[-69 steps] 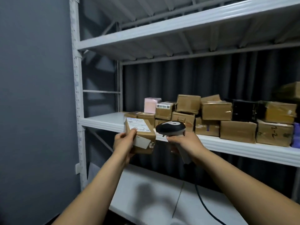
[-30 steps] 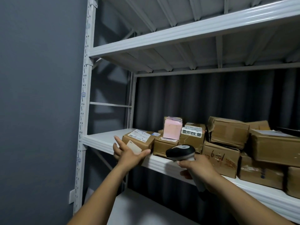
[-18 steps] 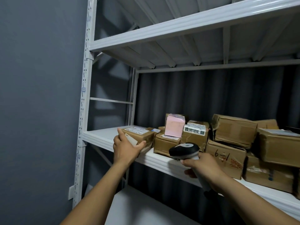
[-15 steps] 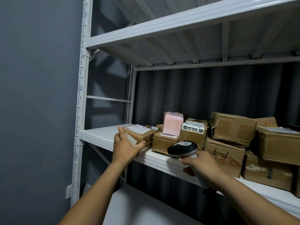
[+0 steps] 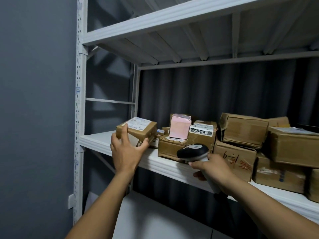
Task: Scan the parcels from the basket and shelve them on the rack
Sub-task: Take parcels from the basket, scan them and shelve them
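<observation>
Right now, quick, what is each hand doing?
Left hand: fingers spread around the small cardboard parcel at the shelf's left end, gripping it.
Right hand: closed on the handheld scanner.

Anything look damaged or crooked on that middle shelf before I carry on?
Yes: the large brown box beside the labelled carton is torn at its left corner and sits tilted on the box marked in red. The parcel in the left hand looks intact.

I'm looking at a parcel storeroom, white metal rack [image 5: 120, 149] with slotted uprights, taped cardboard parcels [image 5: 241, 130] stacked along its shelf, printed shipping labels, barcode scanner [image 5: 193, 150] in view, plain grey wall [image 5: 34, 100].
</observation>
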Demonstrator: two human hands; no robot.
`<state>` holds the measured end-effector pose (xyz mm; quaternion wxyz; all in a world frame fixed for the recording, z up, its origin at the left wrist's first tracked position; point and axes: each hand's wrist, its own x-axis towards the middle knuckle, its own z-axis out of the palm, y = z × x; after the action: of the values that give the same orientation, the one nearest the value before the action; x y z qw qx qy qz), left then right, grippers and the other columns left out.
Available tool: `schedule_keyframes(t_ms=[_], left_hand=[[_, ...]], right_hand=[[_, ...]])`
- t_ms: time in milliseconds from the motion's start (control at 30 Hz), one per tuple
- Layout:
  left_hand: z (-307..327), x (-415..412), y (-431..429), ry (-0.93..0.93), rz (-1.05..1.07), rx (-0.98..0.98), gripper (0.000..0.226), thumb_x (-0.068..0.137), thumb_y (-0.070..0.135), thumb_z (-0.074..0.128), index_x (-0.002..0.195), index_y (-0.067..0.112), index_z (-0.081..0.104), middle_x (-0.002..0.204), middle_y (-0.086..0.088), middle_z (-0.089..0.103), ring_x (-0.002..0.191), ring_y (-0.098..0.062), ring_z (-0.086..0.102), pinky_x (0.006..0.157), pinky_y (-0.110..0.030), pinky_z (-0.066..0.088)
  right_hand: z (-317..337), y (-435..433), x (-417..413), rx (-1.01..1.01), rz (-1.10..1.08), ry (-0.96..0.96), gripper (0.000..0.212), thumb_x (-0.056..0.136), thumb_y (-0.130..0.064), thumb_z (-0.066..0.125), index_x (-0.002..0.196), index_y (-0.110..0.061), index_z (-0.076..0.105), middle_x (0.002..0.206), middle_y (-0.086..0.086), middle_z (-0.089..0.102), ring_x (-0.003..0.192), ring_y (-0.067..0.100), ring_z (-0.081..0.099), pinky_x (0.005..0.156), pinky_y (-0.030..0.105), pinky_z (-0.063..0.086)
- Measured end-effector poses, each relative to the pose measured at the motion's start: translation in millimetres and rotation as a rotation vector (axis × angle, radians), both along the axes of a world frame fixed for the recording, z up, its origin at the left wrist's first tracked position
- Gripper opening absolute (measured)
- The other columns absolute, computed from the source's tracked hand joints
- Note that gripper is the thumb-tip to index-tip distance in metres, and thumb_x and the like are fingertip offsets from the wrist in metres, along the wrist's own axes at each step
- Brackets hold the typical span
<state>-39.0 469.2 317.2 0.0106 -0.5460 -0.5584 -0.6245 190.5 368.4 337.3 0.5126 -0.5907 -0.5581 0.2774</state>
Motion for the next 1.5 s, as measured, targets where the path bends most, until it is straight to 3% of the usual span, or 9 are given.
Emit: schedule_keyframes(t_ms=[300,533,667,833,933,1067,1200,1333,1500], left_hand=[[26.5,32.4,42.2,-0.056,-0.209,-0.075,0.085,0.074,0.058,0.071,0.143,0.03,0.03,0.142,-0.017,0.034,0.129,-0.035,0.039,0.106,-0.045,0.039],[40.6,50.6,82.0,-0.01,-0.259,-0.138,0.097,0.078,0.053,0.07,0.149,0.019,0.014,0.149,-0.021,0.026,0.135,-0.04,0.033,0.108,-0.049,0.037],[40.9,56.5,96.9,0.084,-0.28,-0.22,0.102,0.083,0.053,0.066,0.152,0.023,-0.003,0.159,-0.022,0.001,0.145,-0.04,0.014,0.115,-0.05,0.025],[41.1,47.5,98.2,0.29,-0.241,-0.277,0.097,0.088,0.054,0.058,0.152,0.023,-0.007,0.16,-0.018,-0.001,0.145,-0.038,0.014,0.114,-0.053,0.026],[44.7,38.0,92.9,0.372,-0.219,-0.318,0.097,0.087,0.055,0.058,0.152,0.022,-0.006,0.16,-0.016,0.005,0.143,-0.037,0.02,0.112,-0.052,0.031],[52.5,28.5,70.8,0.453,-0.199,-0.327,0.091,0.089,0.05,0.058,0.154,0.018,0.003,0.161,-0.012,0.005,0.147,-0.032,0.012,0.115,-0.047,0.027],[64.2,21.8,32.8,0.549,-0.219,-0.275,0.081,0.09,0.043,0.061,0.153,0.018,0.018,0.159,-0.002,0.016,0.142,-0.026,0.026,0.113,-0.043,0.033],[71.4,26.1,-14.2,0.656,-0.189,-0.304,0.069,0.093,0.042,0.058,0.151,0.02,0.027,0.16,-0.005,0.016,0.145,-0.027,0.02,0.114,-0.044,0.031],[57.9,44.0,-87.7,0.735,-0.168,-0.309,0.069,0.093,0.044,0.056,0.151,0.022,0.026,0.159,-0.012,0.017,0.144,-0.032,0.019,0.112,-0.044,0.031]], right_hand=[[15.1,0.4,7.3,0.019,0.006,-0.033,0.01,0.081,-0.008,0.075,0.089,-0.009,0.069,0.08,0.012,0.072,0.06,0.021,0.067,0.063,0.035,0.055],[37.0,2.0,13.3,0.049,-0.041,-0.076,0.008,0.078,-0.007,0.076,0.083,-0.005,0.07,0.065,0.009,0.065,0.055,0.022,0.06,0.047,0.024,0.046],[41.3,2.4,12.4,0.041,-0.059,-0.077,0.014,0.076,-0.009,0.077,0.088,-0.002,0.072,0.068,0.012,0.066,0.055,0.024,0.061,0.045,0.023,0.045],[43.1,2.6,12.9,0.034,-0.086,-0.075,0.011,0.077,-0.006,0.076,0.085,0.0,0.071,0.06,0.01,0.064,0.045,0.018,0.056,0.043,0.022,0.044],[44.3,-3.3,13.2,0.027,-0.1,-0.087,0.013,0.076,-0.008,0.077,0.086,-0.001,0.071,0.064,0.013,0.066,0.051,0.022,0.058,0.048,0.027,0.047],[49.7,-19.3,17.5,0.036,-0.152,-0.113,0.017,0.073,-0.012,0.08,0.085,-0.003,0.071,0.074,0.016,0.069,0.059,0.025,0.062,0.053,0.033,0.052],[59.7,-50.3,20.9,0.052,-0.162,-0.14,0.014,0.075,-0.012,0.079,0.085,-0.005,0.071,0.073,0.012,0.069,0.058,0.022,0.062,0.046,0.027,0.049],[65.8,-87.8,23.2,0.075,-0.167,-0.164,0.018,0.075,-0.014,0.079,0.089,-0.005,0.072,0.081,0.017,0.073,0.068,0.029,0.069,0.064,0.042,0.058],[60.6,-145.1,29.7,0.048,-0.119,-0.199,0.016,0.079,-0.01,0.074,0.093,-0.004,0.069,0.073,0.011,0.069,0.054,0.022,0.065,0.047,0.027,0.053]])
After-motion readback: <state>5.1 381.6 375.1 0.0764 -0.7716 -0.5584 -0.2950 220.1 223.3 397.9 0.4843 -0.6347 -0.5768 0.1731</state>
